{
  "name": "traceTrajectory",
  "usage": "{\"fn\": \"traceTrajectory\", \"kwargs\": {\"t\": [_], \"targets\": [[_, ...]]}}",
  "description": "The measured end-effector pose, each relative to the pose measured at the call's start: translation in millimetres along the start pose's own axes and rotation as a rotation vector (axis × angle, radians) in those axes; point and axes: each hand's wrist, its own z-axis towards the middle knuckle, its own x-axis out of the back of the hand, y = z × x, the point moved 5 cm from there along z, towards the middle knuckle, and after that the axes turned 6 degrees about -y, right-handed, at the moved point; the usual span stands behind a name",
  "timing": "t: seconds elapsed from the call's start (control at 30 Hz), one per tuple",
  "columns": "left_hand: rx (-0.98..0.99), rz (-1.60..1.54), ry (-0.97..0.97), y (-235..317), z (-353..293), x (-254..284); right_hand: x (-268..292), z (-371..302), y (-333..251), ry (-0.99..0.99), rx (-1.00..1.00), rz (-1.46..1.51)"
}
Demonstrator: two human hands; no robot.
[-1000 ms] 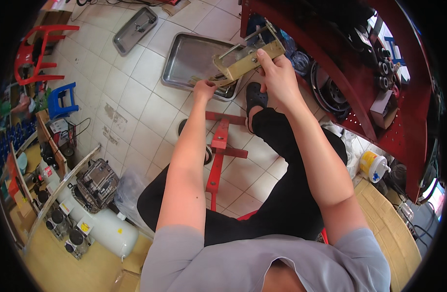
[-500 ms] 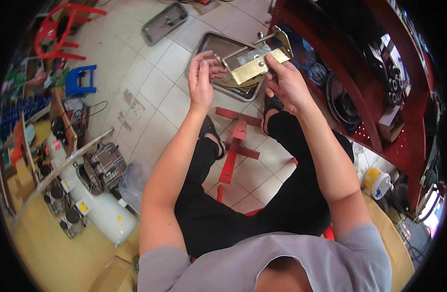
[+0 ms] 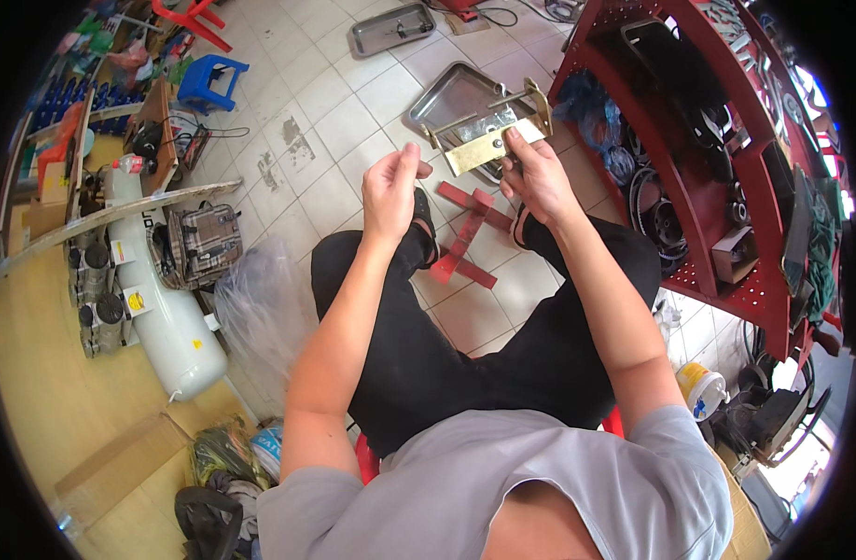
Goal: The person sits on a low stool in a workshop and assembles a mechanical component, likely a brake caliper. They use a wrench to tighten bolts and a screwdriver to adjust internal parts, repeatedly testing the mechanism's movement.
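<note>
My right hand (image 3: 542,179) grips a gold-coloured metal bracket (image 3: 477,153) by its right end, thumb on top of the flat plate. The bracket has an upright end plate at the far right and a rod running along its far side. It is held up in front of me, above a grey metal tray (image 3: 426,105) on the floor. Just left of the bracket is my left hand (image 3: 389,198), apart from it. Its fingers are curled in with the thumb pointing up; whatever they hold, if anything, is hidden.
A red metal stand (image 3: 467,245) lies between my feet. Another tray (image 3: 392,34) with small parts sits farther off. On the right rises a red tool shelf (image 3: 675,154). To the left are a blue stool (image 3: 208,82), a white air tank (image 3: 171,336) and a plastic bag (image 3: 264,289).
My left hand has drawn back from the bracket's left end, and its spread fingers have curled in. The right hand still grips the bracket. The whole view has shifted.
</note>
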Motion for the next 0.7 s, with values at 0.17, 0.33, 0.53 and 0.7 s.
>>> {"fn": "traceTrajectory", "kwargs": {"t": [0.17, 0.33, 0.53, 0.7], "targets": [[-0.482, -0.185, 0.042, 21.9, -29.6, -8.3, -26.0, -22.9, 8.2, 0.038, 0.002, 0.049], [-0.188, 0.096, -0.076, -2.6, -41.8, -9.8, -21.1, -24.2, 17.6, 0.101, 0.047, 0.083], [-0.506, 0.033, 0.027, 14.3, -32.7, -10.5, -12.2, -24.8, 24.2, 0.048, -0.002, 0.022], [-0.080, 0.038, -0.048, -1.6, -38.3, -7.7, 3.6, -16.4, 17.9, 0.054, 0.024, -0.007]]}}
